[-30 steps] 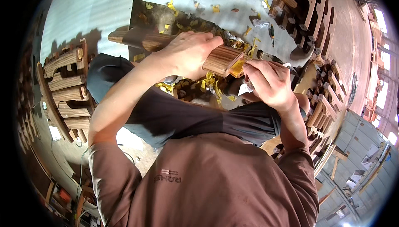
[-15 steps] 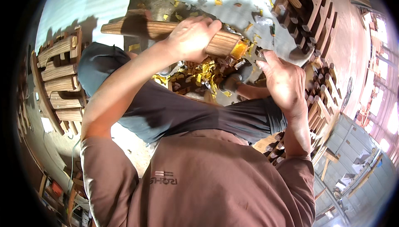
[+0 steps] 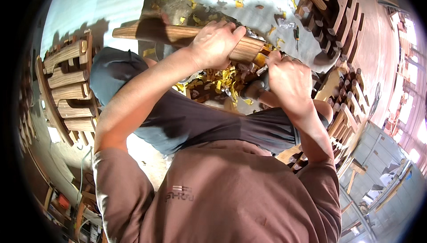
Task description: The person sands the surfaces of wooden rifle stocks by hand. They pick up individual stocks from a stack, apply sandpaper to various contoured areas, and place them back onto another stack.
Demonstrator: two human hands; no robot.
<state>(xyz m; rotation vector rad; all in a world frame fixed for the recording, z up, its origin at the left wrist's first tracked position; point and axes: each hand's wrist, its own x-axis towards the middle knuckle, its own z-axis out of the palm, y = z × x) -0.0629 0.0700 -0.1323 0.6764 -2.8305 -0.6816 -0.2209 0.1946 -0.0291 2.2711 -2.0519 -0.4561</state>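
Observation:
My left hand (image 3: 216, 43) is wrapped over a long, shaped brown wooden piece (image 3: 171, 34), which looks like a furniture part and lies across above my legs. Its narrower end points left. Bright yellow film or tape (image 3: 260, 59) covers the right end. My right hand (image 3: 290, 77) is closed at that yellow end, thumb and fingers drawn together. Whatever those fingers grip is too small and partly hidden to name. Beneath the wooden piece lies a heap of torn yellow scraps (image 3: 227, 80) mixed with clear bits.
Shaped wooden parts stand in a stack (image 3: 66, 87) at my left. More are piled at the upper right (image 3: 331, 16) and in a rack (image 3: 349, 96) at my right. A screwdriver (image 3: 296, 36) lies on the pale floor, where yellow scraps are scattered.
My right hand has moved left to the yellow-covered end, and its fingers have closed there. My left hand still grips the wooden piece; both appear slightly farther right and lower in view.

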